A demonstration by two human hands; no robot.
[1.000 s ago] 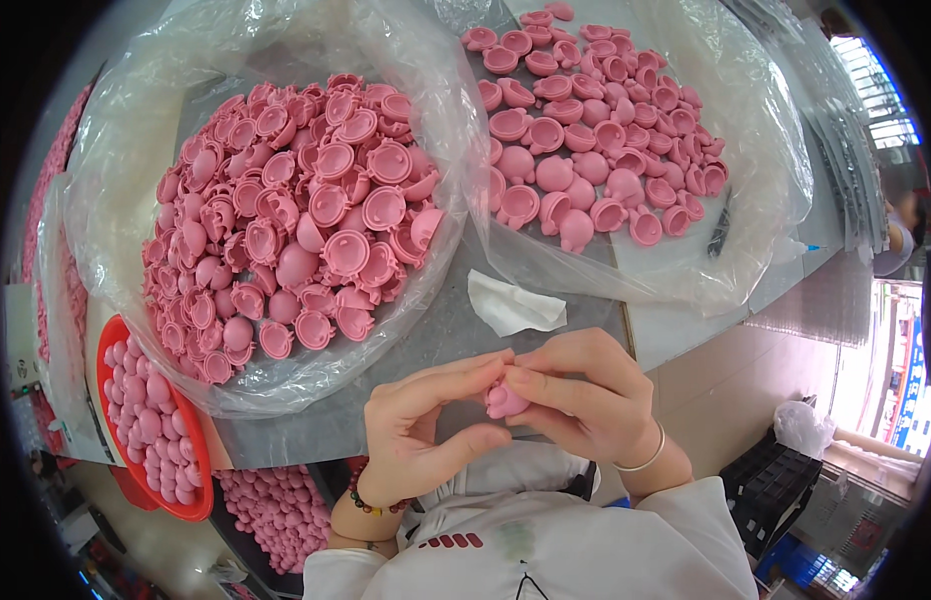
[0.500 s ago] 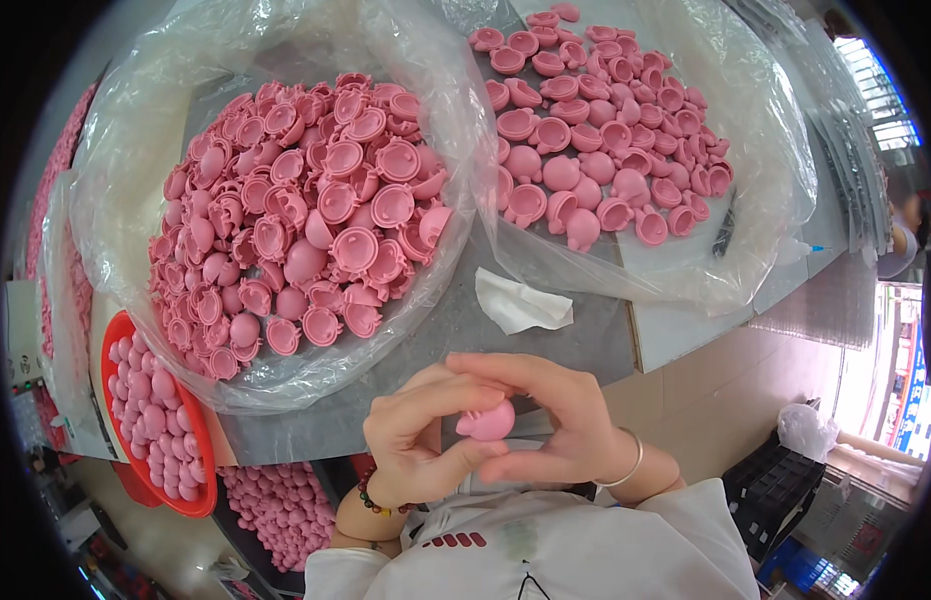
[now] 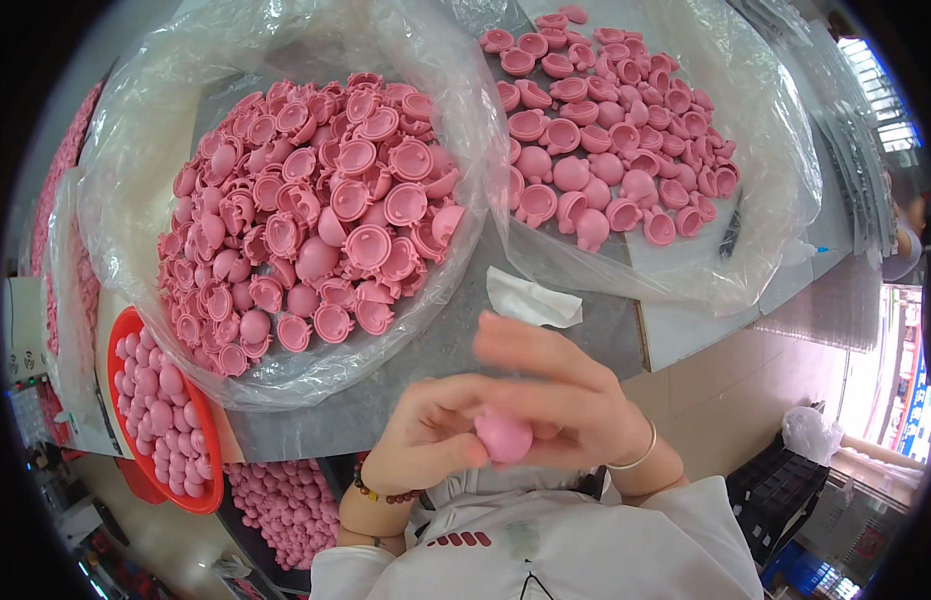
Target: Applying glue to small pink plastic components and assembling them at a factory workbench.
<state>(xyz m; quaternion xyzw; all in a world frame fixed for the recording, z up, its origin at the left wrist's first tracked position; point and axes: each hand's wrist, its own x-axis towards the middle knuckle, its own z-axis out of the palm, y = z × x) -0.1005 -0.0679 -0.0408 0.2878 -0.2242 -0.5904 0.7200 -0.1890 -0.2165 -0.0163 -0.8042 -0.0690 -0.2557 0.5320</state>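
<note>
A smooth round pink plastic ball (image 3: pixel 505 437) is held between my two hands, low in front of my chest. My left hand (image 3: pixel 426 432) pinches it from the left, with the thumb against its lower side. From the right, my right hand (image 3: pixel 571 405) closes on the ball, one finger lying across its top. The upper fingers of that hand are lifted and smeared by motion. Ahead on the left lies a heap of pink half shells (image 3: pixel 316 258) in a clear plastic bag (image 3: pixel 126 220). More pink half shells (image 3: pixel 626 138) fill a second bag (image 3: pixel 776 150) at the right.
A red basket (image 3: pixel 214 490) of pink balls stands at the left, above a dark bin of pink balls (image 3: pixel 286 505). White tissue (image 3: pixel 534 298) lies on the grey table (image 3: pixel 386 365). A black crate (image 3: pixel 771 490) sits on the floor at right.
My hands have shifted slightly right with the pink ball. The ball has turned, and my right hand's upper fingers have lifted and spread from their earlier curl.
</note>
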